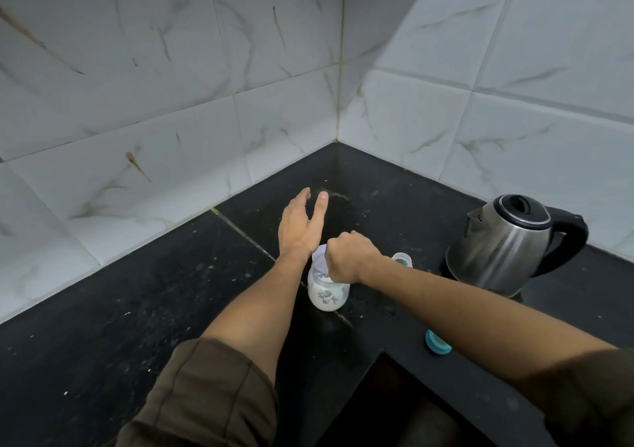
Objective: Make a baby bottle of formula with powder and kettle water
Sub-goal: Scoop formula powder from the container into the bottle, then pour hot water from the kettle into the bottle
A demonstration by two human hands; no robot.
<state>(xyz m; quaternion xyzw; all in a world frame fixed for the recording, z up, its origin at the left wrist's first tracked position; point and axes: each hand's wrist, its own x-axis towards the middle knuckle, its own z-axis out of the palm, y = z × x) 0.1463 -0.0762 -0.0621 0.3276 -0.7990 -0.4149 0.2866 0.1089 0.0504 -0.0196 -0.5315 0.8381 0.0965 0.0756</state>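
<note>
Head view: the baby bottle (327, 290) stands upright on the black counter (137, 309), long axis vertical, white formula filling its lower part. The right hand (348, 257) sits directly over the bottle's mouth, fingers curled tight round something at the neck; what it grips is hidden, possibly a spoon or the collar. The left hand (302, 223) is flat and spread, holding nothing, raised just beyond the bottle on its far left. The right hand is plainly the nearer. The kettle (511, 240) stands well to the right; a teal cap (437, 342) lies near the counter edge.
</note>
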